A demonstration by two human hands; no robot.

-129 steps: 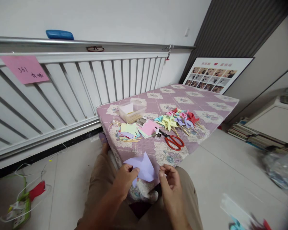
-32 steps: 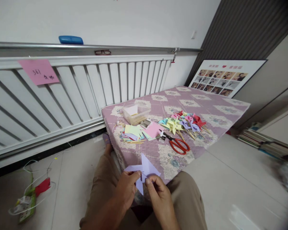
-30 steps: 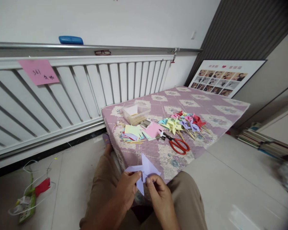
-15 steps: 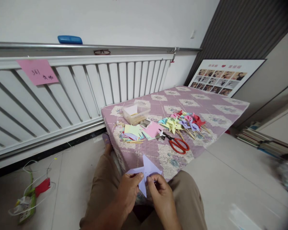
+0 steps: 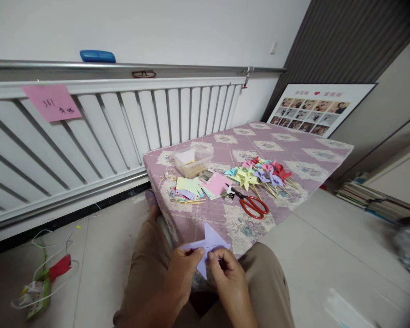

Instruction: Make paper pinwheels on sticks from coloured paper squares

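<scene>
A lavender paper pinwheel (image 5: 212, 237) is held over my lap at the near edge of the table. My left hand (image 5: 186, 266) pinches its left side, thumb on the front near the centre. From the right, my right hand (image 5: 229, 273) grips it too, with the thumb close to the middle. The fingers behind the paper are hidden. Red-handled scissors (image 5: 254, 206) lie on the cloth beyond. Past them is a pile of finished pinwheels (image 5: 248, 176) on sticks, in yellow, red, blue, pink and purple.
Coloured paper squares (image 5: 189, 186) and loose sticks (image 5: 191, 202) lie left of the scissors. Behind them stands a clear plastic box (image 5: 192, 161) with sticks inside. A white radiator (image 5: 181, 111) runs along the wall. On the floor at left sits a power strip (image 5: 39, 298) with cables.
The pinwheel has tilted slightly between my hands, its lower blade shifting a little. Both hands keep nearly the same grip. The whole view has moved very slightly.
</scene>
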